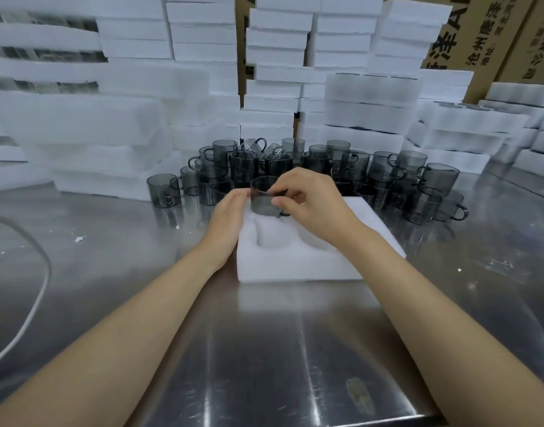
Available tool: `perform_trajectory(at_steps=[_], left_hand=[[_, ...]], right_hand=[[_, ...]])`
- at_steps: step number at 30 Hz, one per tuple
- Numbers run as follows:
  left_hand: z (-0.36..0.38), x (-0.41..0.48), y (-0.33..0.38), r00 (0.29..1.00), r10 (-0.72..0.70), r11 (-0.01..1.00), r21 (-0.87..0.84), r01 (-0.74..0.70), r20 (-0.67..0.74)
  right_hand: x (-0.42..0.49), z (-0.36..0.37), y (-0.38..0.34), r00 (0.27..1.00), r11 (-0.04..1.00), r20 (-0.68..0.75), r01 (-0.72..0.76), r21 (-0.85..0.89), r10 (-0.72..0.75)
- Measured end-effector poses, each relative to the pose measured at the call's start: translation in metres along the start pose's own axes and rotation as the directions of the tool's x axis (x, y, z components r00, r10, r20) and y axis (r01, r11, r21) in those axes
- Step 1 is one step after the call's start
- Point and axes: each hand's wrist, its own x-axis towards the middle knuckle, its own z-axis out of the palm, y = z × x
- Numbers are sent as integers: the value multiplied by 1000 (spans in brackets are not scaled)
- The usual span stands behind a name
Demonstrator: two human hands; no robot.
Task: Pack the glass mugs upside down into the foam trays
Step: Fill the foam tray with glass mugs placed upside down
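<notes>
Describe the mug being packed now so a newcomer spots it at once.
On the steel table, find the lone white foam tray in front of the crowd of loose mugs. At its far-left pocket is one smoky-grey glass mug, between the left hand and right hand. Only this mug is held; the rest stand untouched behind.

Left forearm and right forearm show bare all along. Left hand and right hand are likewise bare.

You had a shiny steel table before you, bearing a white foam tray, clustered smoky grey glass mugs, stacked white foam trays and, at your left, a white cable.
</notes>
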Motion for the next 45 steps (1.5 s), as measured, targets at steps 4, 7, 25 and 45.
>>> perform_trajectory(at_steps=[4,7,25,45], left_hand=[[-1,2,-2,997,-42,999,-9,43,72],[-1,2,-2,996,-68,997,-40,70,61],[-3,0,4,988,-145,985,-81,149,57],[-7,1,-3,998,-54,996,-70,56,31]], right_hand=[[1,1,3,999,998,-34,-44,-39,43],[0,1,4,998,998,-29,-63,-21,62],[-1,-3,9,970,938,-13,-230,259,242],[2,-3,17,924,897,120,-381,227,362]])
